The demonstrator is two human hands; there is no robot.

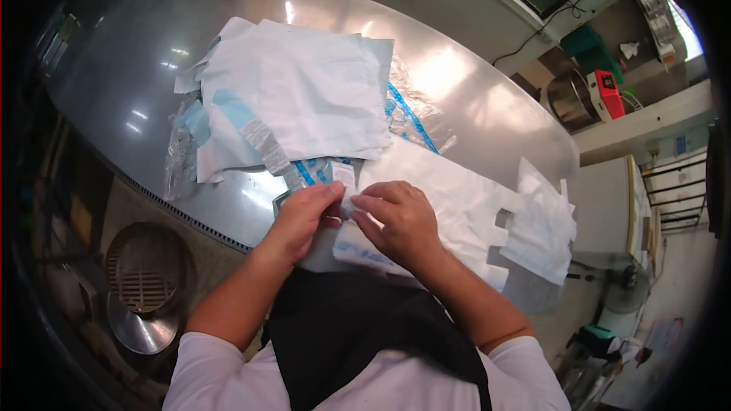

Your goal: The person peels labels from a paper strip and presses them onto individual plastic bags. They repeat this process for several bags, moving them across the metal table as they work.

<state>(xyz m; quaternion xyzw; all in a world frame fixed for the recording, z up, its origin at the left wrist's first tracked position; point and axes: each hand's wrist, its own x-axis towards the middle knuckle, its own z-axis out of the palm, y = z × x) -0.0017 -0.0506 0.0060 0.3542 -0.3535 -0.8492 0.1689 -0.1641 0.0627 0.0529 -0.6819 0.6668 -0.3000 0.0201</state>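
Note:
My left hand [306, 219] and my right hand [401, 222] meet near the table's front edge, fingers closed in a pinch. Between them is a small white printed label [344, 176], its lower part hidden by my fingers. Beneath and to the right of my right hand lie flat white plastic bags [426, 186] with cut-out handles. Beyond my hands a pile of white sheet-like bags [304, 91] is spread out, with a pale blue and clear strip [255, 133] across its left side. Clear plastic wrap with blue print [411, 110] shows under the pile.
The shiny metal table [122, 68] has a rounded outline. A loose white bag [541, 228] overhangs its right end. To the lower left are a round metal grate [145, 268] and a metal bowl [142, 327]. A red-fronted machine [605, 93] stands on a counter at right.

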